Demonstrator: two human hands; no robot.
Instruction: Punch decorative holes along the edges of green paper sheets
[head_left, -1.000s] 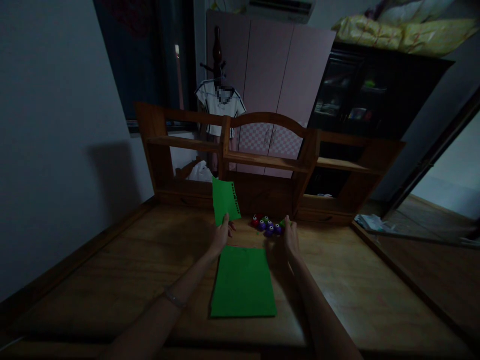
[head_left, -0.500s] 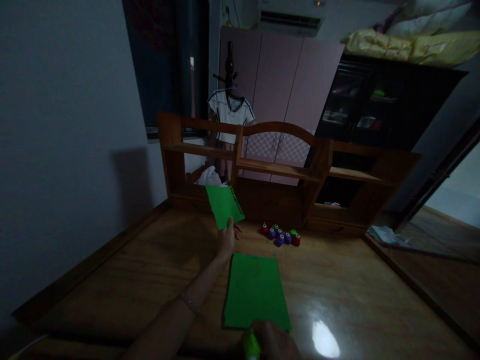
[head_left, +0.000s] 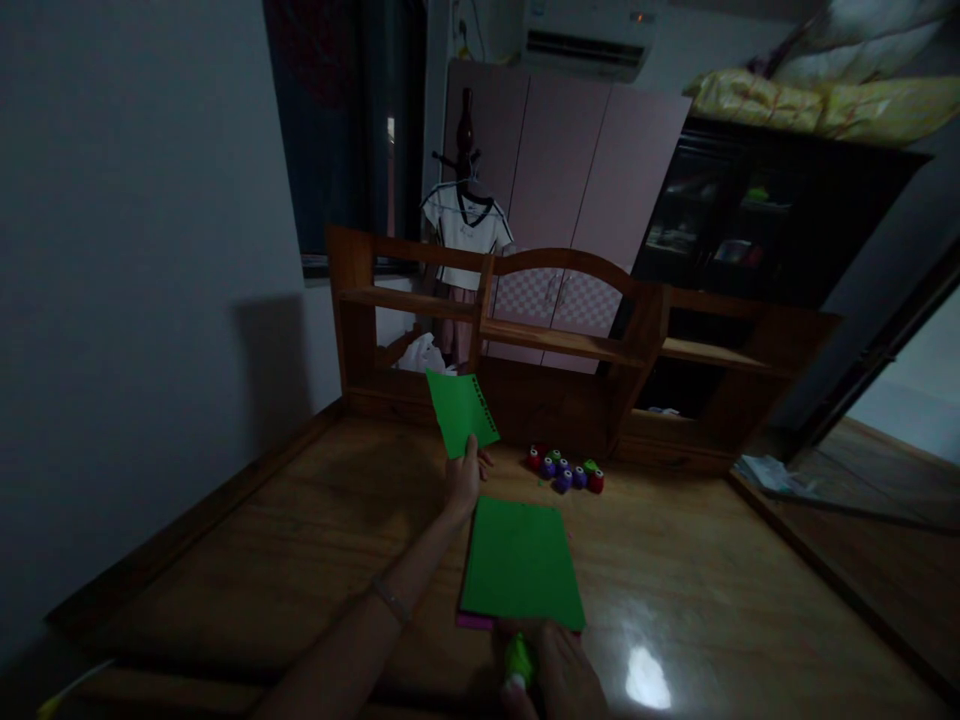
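My left hand [head_left: 465, 475] is raised over the table, thumb and fingers closed on a green sheet of paper [head_left: 459, 412]. A row of dark holes runs along that sheet's right edge. Below it on the table lies a larger green sheet [head_left: 523, 560], with a magenta sheet [head_left: 474, 621] showing under its near edge. My right hand [head_left: 559, 660], at the near edge of this stack, is closed around a small green craft punch [head_left: 519, 660] with a white end. Part of the punch is hidden by the fingers.
Several red, purple and green craft punches [head_left: 564, 480] are grouped beyond the stack, with tiny paper bits nearby. A wooden shelf unit [head_left: 562, 340] stands along the table's far side. A wall [head_left: 150, 300] borders the left; a raised wooden edge [head_left: 825, 570] runs at right.
My right hand with the punch has moved up to the stack's near edge. The top green sheet has slid away from me, exposing magenta beneath. My left hand still holds its sheet.
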